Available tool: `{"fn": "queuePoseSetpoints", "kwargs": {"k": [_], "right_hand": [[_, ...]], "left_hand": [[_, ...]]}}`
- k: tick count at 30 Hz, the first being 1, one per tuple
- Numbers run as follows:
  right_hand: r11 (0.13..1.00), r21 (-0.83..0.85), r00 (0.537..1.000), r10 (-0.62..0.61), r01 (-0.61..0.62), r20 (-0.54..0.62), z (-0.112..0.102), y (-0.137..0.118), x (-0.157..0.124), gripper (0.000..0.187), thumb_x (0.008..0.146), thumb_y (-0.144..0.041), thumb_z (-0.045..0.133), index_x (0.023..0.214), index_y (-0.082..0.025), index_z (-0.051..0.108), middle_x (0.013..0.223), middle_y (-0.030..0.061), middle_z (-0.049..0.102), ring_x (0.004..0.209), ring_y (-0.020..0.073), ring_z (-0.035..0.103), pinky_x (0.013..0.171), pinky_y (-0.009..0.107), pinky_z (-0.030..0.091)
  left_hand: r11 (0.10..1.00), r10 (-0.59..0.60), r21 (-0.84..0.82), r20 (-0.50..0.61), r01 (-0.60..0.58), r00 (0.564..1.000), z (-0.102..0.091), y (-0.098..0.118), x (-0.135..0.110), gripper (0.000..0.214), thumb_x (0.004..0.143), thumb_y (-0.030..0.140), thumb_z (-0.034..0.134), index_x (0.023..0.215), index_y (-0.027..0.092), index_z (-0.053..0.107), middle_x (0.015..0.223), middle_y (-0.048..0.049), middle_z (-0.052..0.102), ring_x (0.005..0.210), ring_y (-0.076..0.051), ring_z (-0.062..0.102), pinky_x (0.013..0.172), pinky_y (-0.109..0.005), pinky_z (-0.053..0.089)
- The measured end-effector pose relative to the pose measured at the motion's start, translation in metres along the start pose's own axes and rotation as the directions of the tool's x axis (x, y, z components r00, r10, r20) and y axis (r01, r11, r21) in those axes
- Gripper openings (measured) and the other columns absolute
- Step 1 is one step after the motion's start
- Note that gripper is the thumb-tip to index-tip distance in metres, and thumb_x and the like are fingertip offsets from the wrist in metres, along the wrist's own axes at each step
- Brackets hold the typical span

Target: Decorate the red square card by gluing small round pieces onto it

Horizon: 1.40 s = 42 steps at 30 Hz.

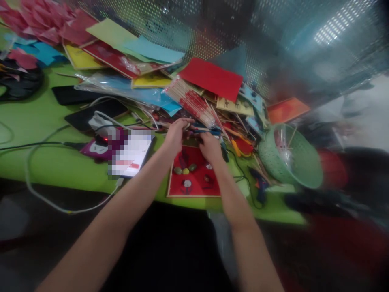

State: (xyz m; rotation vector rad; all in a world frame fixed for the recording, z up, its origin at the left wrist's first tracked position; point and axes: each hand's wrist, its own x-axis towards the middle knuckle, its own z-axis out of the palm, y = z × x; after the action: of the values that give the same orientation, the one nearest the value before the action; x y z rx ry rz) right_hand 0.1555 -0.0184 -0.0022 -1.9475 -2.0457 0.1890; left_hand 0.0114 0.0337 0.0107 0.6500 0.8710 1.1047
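Both my hands reach over the top edge of a red board (194,190) lying on the green tabletop. Small stones or shells, green, yellow and whitish, and dark marks sit on the board. My left hand (176,134) is at its upper left, the fingers closed in a pinch; what is between them is too small and blurred to name. At its upper right, my right hand (210,147) has its fingers curled downward, and whatever they hold is hidden. Just beyond the hands lie thin blue and dark sticks or tools, blurred.
Left stands a lit phone (132,156) on a white cable, beside a purple power strip (94,150). Bundled red-tipped sticks (193,101) and a red sheet (211,77) are piled behind. Right are a green basket (267,156) and a glue gun (259,184) with its cord.
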Motion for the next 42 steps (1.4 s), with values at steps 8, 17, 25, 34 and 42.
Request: {"fn": "queuePoseSetpoints", "kwargs": {"k": [8,17,25,34,42], "right_hand": [[0.963,0.263,0.942,0.037,0.055,-0.334,-0.024,0.008,-0.010,0.022,0.094,-0.025,0.053,0.103,-0.021,0.073,0.105,0.0072,0.075,0.097,0.0212,0.068,0.092,0.034,0.053],[0.945,0.263,0.891,-0.056,0.192,-0.450,-0.030,0.003,-0.017,0.016,0.094,-0.024,0.055,0.097,-0.022,0.071,0.102,0.0076,0.072,0.100,0.0196,0.066,0.093,0.034,0.054],[0.902,0.419,0.901,0.095,0.102,-0.424,-0.033,0.005,-0.017,0.018,0.089,-0.035,0.064,0.100,-0.020,0.066,0.095,0.0045,0.071,0.082,0.0168,0.065,0.081,0.031,0.054],[0.995,0.100,0.948,0.013,0.019,-0.317,-0.035,0.007,-0.018,0.033,0.100,-0.048,0.048,0.089,-0.021,0.062,0.090,0.0063,0.067,0.084,0.0203,0.061,0.076,0.030,0.044],[0.991,-0.132,0.972,-0.066,0.037,-0.224,-0.033,0.008,-0.016,0.033,0.105,-0.037,0.035,0.086,-0.021,0.057,0.088,0.0078,0.065,0.083,0.0223,0.057,0.072,0.031,0.037]], "left_hand": [[0.968,0.036,0.243,0.131,-0.067,0.991,0.004,-0.013,-0.002,0.014,0.075,0.029,0.061,0.075,0.016,0.068,0.058,0.0023,0.050,0.047,-0.009,0.038,0.045,-0.024,0.024],[0.958,0.019,0.255,0.391,-0.128,0.920,0.009,-0.024,-0.004,0.028,0.075,0.041,0.072,0.086,0.016,0.070,0.055,0.0058,0.041,0.048,-0.008,0.029,0.048,-0.023,0.019],[0.903,0.106,0.357,0.354,-0.239,0.929,0.008,-0.024,-0.003,0.026,0.079,0.039,0.066,0.090,0.016,0.071,0.058,0.0050,0.050,0.051,-0.009,0.035,0.049,-0.023,0.025],[0.636,0.303,0.572,0.434,-0.519,0.849,0.006,-0.025,-0.002,0.018,0.088,0.028,0.055,0.089,0.017,0.070,0.084,-0.0029,0.071,0.079,-0.018,0.060,0.074,-0.027,0.042],[0.369,0.371,0.693,0.501,-0.619,0.782,0.007,-0.028,-0.009,0.011,0.085,0.015,0.053,0.083,0.020,0.063,0.091,-0.0068,0.069,0.087,-0.022,0.060,0.080,-0.030,0.042]]}}
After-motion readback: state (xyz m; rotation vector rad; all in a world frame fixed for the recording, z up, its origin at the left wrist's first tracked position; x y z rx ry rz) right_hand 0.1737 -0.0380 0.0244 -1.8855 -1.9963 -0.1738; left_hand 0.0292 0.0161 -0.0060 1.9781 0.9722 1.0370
